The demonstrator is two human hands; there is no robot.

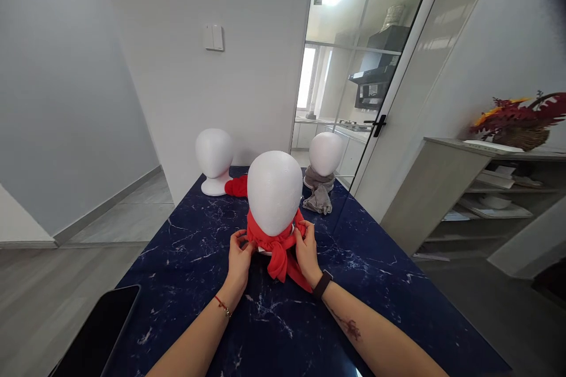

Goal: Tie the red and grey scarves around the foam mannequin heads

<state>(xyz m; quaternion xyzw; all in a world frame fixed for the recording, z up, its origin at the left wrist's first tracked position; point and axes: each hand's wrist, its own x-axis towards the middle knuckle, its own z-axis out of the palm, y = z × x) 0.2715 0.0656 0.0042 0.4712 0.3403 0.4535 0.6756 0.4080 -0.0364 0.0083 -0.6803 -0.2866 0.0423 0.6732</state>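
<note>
A white foam mannequin head [275,188] stands upright in front of me on the table. Around its neck goes a red scarf [277,259], tied at the front, with its ends hanging down. At the left side of the neck, my left hand [241,250] has its fingers closed on the scarf's edge. My right hand [306,246] pinches the scarf on the right side, beside the knot. Part of the cloth is hidden behind my fingers and the foam head.
Behind stand a bare foam head [214,156] with red cloth [237,186] beside it, and another foam head [326,153] wearing a grey scarf [319,191]. A black phone-like device [99,330] is near left on the blue marbled table [190,283]. Shelves [477,200] stand right.
</note>
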